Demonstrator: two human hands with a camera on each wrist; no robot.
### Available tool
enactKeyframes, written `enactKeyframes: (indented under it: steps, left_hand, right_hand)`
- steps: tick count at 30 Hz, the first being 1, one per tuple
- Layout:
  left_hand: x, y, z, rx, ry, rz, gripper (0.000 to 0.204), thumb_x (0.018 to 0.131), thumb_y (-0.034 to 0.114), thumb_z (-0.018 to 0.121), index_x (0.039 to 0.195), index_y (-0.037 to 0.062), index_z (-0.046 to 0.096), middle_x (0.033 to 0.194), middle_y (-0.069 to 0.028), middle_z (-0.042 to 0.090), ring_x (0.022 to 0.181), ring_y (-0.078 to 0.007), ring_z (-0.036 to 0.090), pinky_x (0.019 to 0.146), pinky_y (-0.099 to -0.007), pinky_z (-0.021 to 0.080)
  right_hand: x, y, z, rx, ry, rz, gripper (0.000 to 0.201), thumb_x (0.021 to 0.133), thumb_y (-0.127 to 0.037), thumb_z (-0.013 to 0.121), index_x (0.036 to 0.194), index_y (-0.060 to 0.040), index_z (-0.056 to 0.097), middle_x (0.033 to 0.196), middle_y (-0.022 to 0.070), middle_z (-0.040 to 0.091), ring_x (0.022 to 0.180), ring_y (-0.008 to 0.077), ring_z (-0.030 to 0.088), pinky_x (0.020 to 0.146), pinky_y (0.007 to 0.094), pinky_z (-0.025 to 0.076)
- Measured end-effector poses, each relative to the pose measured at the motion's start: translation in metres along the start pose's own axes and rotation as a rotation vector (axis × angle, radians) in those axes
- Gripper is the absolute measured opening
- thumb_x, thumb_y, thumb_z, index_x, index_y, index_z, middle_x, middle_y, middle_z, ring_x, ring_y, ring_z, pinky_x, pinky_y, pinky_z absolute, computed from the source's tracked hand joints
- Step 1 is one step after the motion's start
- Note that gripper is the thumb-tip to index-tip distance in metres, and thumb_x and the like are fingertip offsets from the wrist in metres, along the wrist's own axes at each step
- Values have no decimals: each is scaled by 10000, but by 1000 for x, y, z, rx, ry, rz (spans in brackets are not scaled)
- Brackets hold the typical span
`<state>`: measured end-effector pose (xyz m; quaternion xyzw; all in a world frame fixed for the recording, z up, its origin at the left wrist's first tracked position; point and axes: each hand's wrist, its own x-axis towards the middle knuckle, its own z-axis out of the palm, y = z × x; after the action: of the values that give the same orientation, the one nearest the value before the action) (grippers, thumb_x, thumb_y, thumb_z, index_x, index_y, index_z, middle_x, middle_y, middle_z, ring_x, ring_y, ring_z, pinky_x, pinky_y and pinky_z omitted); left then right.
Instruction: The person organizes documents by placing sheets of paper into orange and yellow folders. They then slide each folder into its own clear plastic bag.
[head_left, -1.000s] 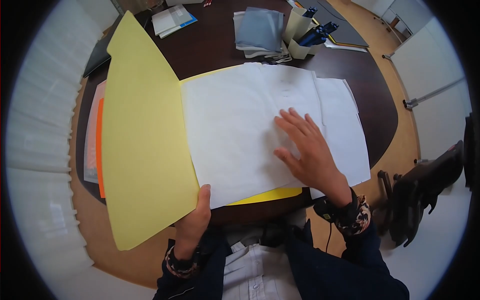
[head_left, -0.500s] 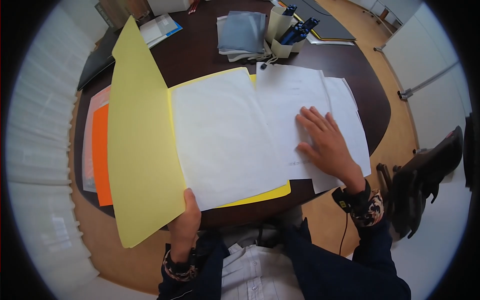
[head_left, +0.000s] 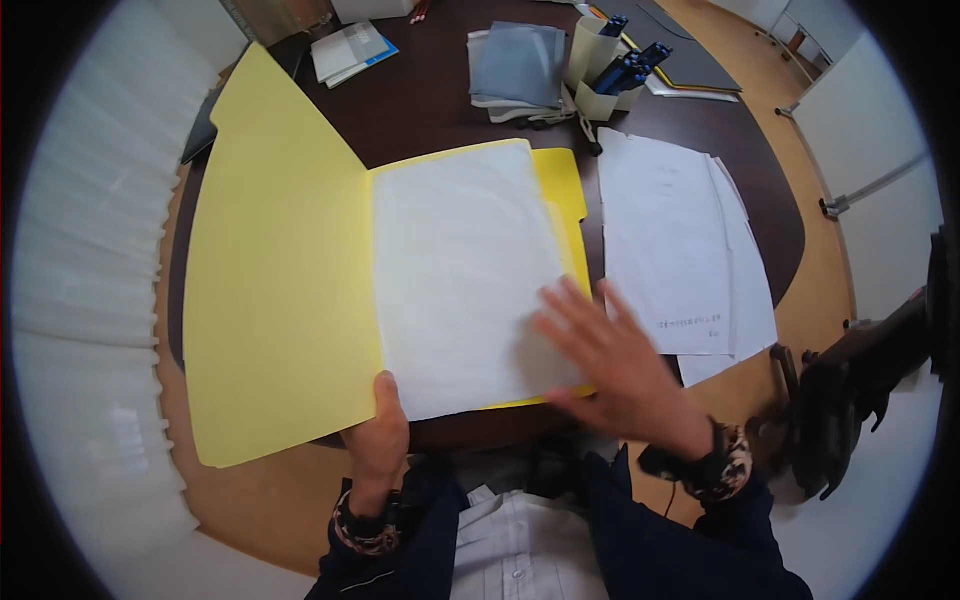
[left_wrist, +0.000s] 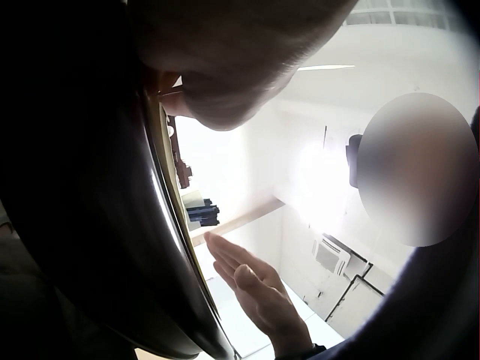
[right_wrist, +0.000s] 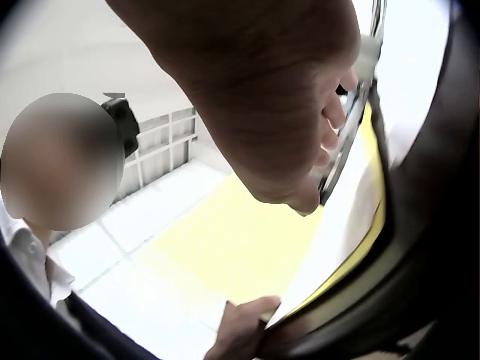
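**Tabbed yellow card folder (head_left: 275, 280) spread wide on the glossy dark-brown table (head_left: 430, 110)!**

And there's the left hand (head_left: 378, 438), thumb on top, clamped on the folder's near edge by the fold. A plain white paper sheet (head_left: 455, 270) lies on the folder's right half. The right hand (head_left: 635, 370), blurred, fingers straight and slightly apart, is over its near right corner; touching or not, I can't tell. Further right, overlapping printed white pages (head_left: 660, 240) lie apart from the folder.

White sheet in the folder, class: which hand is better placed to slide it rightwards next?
Probably the right hand: its fingers spread over the right side of the white sheet, nearer the loose papers. The left hand is busy holding the yellow folder near its fold.
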<state>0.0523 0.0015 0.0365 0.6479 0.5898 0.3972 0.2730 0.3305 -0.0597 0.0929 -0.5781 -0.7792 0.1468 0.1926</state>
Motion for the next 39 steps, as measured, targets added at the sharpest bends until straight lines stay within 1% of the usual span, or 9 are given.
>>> enactKeyframes:
  steps: [17,23,25,27,29,31,33,36,39]
  left_hand:
    - [-10,-3,-11,-312,-29,-110,378,962,26,595,1316,-97,547,1272,-141,593,1116,-233,590,976,-354,483]
    - [-12,-9,-17,-235,-86,-63,426,935,11,617,1342,-85,534,1260,-155,602,1108,-256,605,984,-369,488]
    - [-10,-2,-27,-53,-244,114,501,931,135,692,1350,-92,535,1242,-192,633,1152,-282,618,980,-385,502]
    - [0,3,-37,-387,-388,61,749,870,263,801,1462,-58,475,1443,-226,541,1290,-287,575,1018,-391,499]
    - [16,4,-45,-590,-577,-9,1053,800,451,863,1590,-18,346,1701,-218,201,1498,-302,387,1049,-388,486]
    - [18,6,-48,-685,-575,-137,1081,790,495,864,1578,-40,353,1702,-216,203,1516,-315,357,1064,-387,475]
    - [14,0,-44,-728,-505,-69,968,853,353,851,1561,-72,345,1649,-238,297,1440,-303,463,1030,-367,499]
    - [19,12,-23,-812,-302,-372,689,937,-60,659,1537,-92,320,1315,-199,618,1129,-183,661,938,-279,528]
    - [24,19,-19,-750,-307,-331,679,937,-53,653,1531,-91,326,1231,-185,668,1104,-173,670,941,-267,523]
  right_hand:
    - [44,-35,57,73,-7,-78,749,827,-354,804,1448,-37,528,1558,168,467,1512,342,357,1250,549,215]
    - [47,-33,55,55,-20,-73,702,849,-357,787,1435,-53,548,1554,160,474,1511,343,359,1246,560,215]
    - [47,-33,56,71,-32,-56,755,828,-348,817,1471,-78,525,1575,150,454,1522,353,340,1255,567,189]
    - [47,-33,55,58,-25,-71,696,859,-348,783,1446,-62,543,1553,153,476,1499,354,375,1251,570,198]
    - [45,-26,59,46,-13,-91,640,889,-347,750,1421,-46,562,1531,156,498,1476,356,409,1246,573,207]
    - [33,-10,71,213,177,-253,530,924,-314,701,1377,-55,610,1449,142,574,1389,351,513,1203,564,315]
    - [12,-12,75,-104,136,-271,477,931,-285,677,1352,-65,633,1406,129,605,1336,342,556,1165,547,373]
    - [10,-14,70,-531,26,-364,366,917,-193,642,1257,-63,679,1264,113,669,1178,336,637,1053,491,482]
    - [3,-9,67,-508,6,-412,312,899,-129,616,1189,-48,702,1172,122,703,1090,344,674,983,454,529]
